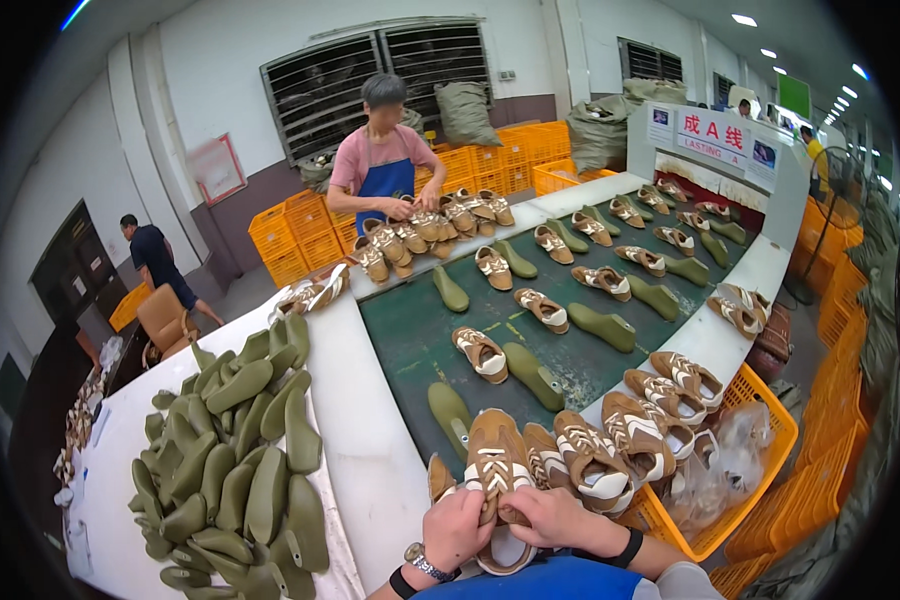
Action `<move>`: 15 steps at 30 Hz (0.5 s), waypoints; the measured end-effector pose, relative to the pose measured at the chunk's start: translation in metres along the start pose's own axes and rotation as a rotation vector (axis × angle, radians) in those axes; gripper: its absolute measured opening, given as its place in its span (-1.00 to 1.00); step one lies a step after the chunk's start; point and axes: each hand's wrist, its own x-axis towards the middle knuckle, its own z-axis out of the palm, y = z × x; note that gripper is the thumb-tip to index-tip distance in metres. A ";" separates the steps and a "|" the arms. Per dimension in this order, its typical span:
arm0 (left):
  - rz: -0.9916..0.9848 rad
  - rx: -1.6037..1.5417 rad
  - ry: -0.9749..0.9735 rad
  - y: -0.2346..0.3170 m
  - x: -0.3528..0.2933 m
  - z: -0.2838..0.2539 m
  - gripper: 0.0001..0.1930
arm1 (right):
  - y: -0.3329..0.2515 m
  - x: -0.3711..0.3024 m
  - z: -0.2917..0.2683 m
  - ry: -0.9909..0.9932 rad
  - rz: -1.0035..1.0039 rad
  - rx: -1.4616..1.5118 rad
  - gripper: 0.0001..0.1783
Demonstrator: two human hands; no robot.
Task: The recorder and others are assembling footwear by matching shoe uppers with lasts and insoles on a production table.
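At the near edge of the conveyor, both my hands hold a brown sneaker (497, 445) with white laces and white trim, its toe pointing away from me. My left hand (457, 527) pinches the left side of the shoe's opening, and my right hand (552, 517) grips the right side near the tongue. The heel end, with a pale lining, shows below my fingers. Just right of my right hand stands a row of similar brown sneakers (592, 455). Beyond the held shoe, a green shoe last (450, 415) lies on the green belt (410, 345).
A heap of green lasts (240, 440) covers the white table at left. Sneakers and lasts lie in rows along the belt. A co-worker (385, 160) in a blue apron handles sneakers across from me. An orange crate (760, 470) with plastic bags sits at right.
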 end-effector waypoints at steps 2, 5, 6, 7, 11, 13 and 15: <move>0.025 -0.010 -0.004 0.002 -0.003 0.001 -0.80 | -0.003 -0.003 0.001 0.067 0.018 -0.021 -0.65; 0.056 -0.026 -0.025 -0.003 -0.008 0.004 -0.84 | -0.001 -0.004 0.004 0.186 0.090 0.005 -0.70; 0.060 -0.025 -0.034 -0.003 -0.006 0.002 -0.85 | 0.003 -0.004 0.003 0.208 0.130 -0.004 -0.69; 0.064 -0.024 -0.044 -0.004 -0.003 0.001 -0.85 | 0.007 -0.005 0.003 0.230 0.170 -0.014 -0.69; 0.069 -0.048 -0.095 -0.004 -0.012 -0.006 -0.82 | 0.011 -0.015 0.008 0.293 0.223 -0.016 -0.71; 0.088 -0.093 -0.094 -0.009 -0.015 -0.005 -0.76 | 0.015 -0.016 0.011 0.308 0.183 0.010 -0.71; 0.099 -0.077 -0.101 -0.010 -0.015 -0.007 -0.66 | 0.015 -0.015 0.010 0.297 0.146 0.030 -0.71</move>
